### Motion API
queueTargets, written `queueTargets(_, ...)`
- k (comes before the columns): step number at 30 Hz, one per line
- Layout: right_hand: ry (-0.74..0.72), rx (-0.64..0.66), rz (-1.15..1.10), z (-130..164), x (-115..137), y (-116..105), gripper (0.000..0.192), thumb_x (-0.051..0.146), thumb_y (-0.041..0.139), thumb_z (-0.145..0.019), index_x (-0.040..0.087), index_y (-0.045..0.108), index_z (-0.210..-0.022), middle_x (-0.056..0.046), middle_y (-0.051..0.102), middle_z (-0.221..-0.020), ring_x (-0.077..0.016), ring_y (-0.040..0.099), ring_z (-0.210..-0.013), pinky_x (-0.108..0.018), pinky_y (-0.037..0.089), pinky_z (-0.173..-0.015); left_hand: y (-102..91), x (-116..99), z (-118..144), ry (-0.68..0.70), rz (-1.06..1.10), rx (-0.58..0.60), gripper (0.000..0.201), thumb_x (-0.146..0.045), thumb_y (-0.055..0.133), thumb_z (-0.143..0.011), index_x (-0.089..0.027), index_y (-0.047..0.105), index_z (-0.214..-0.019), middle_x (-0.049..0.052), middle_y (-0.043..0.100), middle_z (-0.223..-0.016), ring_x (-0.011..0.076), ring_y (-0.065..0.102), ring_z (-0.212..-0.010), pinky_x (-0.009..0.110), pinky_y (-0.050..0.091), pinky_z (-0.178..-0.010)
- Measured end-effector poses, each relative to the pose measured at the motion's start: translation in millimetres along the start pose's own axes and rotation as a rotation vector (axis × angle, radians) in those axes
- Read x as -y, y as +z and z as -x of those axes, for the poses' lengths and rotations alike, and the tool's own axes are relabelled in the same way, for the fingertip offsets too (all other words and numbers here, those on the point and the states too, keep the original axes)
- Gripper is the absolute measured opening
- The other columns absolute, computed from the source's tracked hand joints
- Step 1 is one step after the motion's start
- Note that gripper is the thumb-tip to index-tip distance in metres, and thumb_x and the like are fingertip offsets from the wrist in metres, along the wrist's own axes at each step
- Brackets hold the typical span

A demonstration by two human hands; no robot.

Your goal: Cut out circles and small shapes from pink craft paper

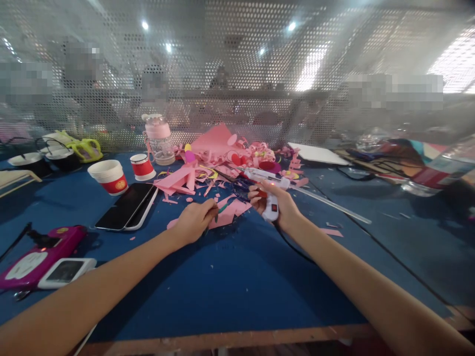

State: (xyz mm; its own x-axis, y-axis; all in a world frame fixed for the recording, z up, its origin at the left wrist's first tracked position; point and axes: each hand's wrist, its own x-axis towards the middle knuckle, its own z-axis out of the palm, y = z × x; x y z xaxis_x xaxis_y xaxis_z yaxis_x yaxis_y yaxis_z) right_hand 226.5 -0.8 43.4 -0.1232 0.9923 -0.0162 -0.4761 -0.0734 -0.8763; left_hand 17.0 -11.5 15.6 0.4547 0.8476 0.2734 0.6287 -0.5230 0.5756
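My right hand (284, 205) is wrapped round the handle of a white hot glue gun (270, 211), with a small red light lit on it. The gun's nozzle end points left, over the heap of pink paper scraps (213, 163). From its back end a long clear glue stick (330, 202) sticks out to the right. My left hand (195, 221) is closed, fingers pinched on a thin green piece (223, 207), whose kind I cannot make out. Beneath that piece lie cut pink paper sheets (232, 215). A dark cord runs down from the gun.
Left on the blue table (237, 287) are two phones (126, 207), paper cups (109, 175), a red cup (142, 167), a purple power strip (48, 257) and a white device (67, 272). A pink-lidded bottle (159, 138) stands behind. At right lies a plastic bottle (438, 170). Perforated mesh (237, 59) rises behind.
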Motion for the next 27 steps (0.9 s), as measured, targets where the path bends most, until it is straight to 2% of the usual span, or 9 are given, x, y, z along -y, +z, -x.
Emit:
queueTargets(4,0.154,-0.148,-0.124,-5,1,-2,0.008,0.014,0.049,-0.078,0.013,0.057,-0.075,-0.004,0.063,-0.065,-0.0093,0.06,-0.056,-0.017,0.052,-0.049,-5.7,5,-2,-0.048,0.107,-0.101,0.025,-0.028,0.033,-0.087,-0.018,0.045,-0.068,-0.006,0.053,-0.048,0.0067,0.047,-0.038,0.018,0.035,-0.048)
queueTargets(8,0.104,-0.231,-0.067,-7,0,-4,0.012,0.011,0.048,-0.078,0.013,0.06,-0.077,-0.004,0.066,-0.063,-0.0103,0.062,-0.058,-0.018,0.053,-0.052,-8.7,13,-6,-0.097,-0.027,-0.215,0.025,-0.024,0.035,-0.085,-0.018,0.046,-0.064,-0.003,0.054,-0.051,0.0092,0.051,-0.046,0.02,0.034,-0.051)
queueTargets(12,-0.07,-0.326,0.174,-8,-1,-9,0.006,0.009,0.057,-0.072,0.013,0.061,-0.074,-0.003,0.067,-0.063,-0.0114,0.062,-0.053,-0.019,0.053,-0.05,-8.1,23,-10,-0.15,-0.292,-0.159,0.022,-0.022,0.036,-0.083,-0.018,0.052,-0.068,0.001,0.059,-0.061,0.015,0.055,-0.06,0.023,0.033,-0.054)
queueTargets(15,-0.155,-0.308,0.317,-8,-4,-11,0.002,0.013,0.061,-0.069,0.015,0.061,-0.071,-0.003,0.067,-0.061,-0.0137,0.063,-0.052,-0.022,0.053,-0.049,-7.3,28,-11,-0.18,-0.423,-0.085,0.021,-0.022,0.036,-0.083,-0.018,0.055,-0.074,0.005,0.063,-0.07,0.0183,0.058,-0.07,0.025,0.035,-0.058)
queueTargets(21,-0.079,-0.239,0.428,-6,-10,-8,0.009,0.016,0.063,-0.066,0.015,0.06,-0.075,-0.002,0.066,-0.056,-0.0147,0.061,-0.048,-0.021,0.049,-0.038,-9.0,33,-12,-0.146,-0.531,0.044,0.026,-0.02,0.033,-0.084,-0.017,0.059,-0.081,0.007,0.064,-0.081,0.0189,0.058,-0.082,0.027,0.041,-0.069)
queueTargets(27,-0.083,-0.22,0.425,-5,-9,-8,0.004,0.013,0.062,-0.066,0.016,0.059,-0.066,-0.003,0.066,-0.055,-0.0159,0.061,-0.045,-0.025,0.052,-0.037,-6.7,36,-11,-0.084,-0.561,0.028,0.026,-0.017,0.032,-0.083,-0.016,0.058,-0.083,0.01,0.064,-0.083,0.022,0.058,-0.084,0.032,0.042,-0.072)
